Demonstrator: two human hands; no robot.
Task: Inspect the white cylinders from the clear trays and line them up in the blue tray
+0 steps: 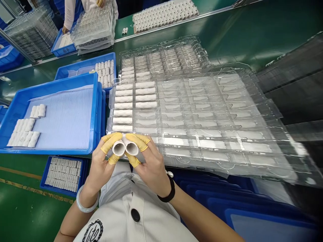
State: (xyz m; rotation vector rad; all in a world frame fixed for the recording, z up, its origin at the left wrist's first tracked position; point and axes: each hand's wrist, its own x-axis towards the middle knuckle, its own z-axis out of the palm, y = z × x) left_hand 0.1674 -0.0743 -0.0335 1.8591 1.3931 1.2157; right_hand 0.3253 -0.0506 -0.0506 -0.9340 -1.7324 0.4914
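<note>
Two white hollow tubes sit side by side in front of my chest, their open ends facing me. My left hand point(106, 154), with yellow finger cots, is closed round the left white tube point(118, 148). The right white tube point(132, 148) is gripped by my right hand point(146, 154), also in yellow finger cots. The tubes touch or nearly touch each other. Just beyond them lies a clear plastic tray point(202, 117) with long slots; white tubes point(123, 113) fill part of its two left columns.
A blue bin point(94, 134) at left holds several white tubes on a lined sheet. Behind it stands another blue bin point(84, 65). A smaller blue bin point(45, 174) of tubes sits low at left. Across the bench, a person's hand point(65, 29) reaches into a bin beside stacked clear trays point(94, 27).
</note>
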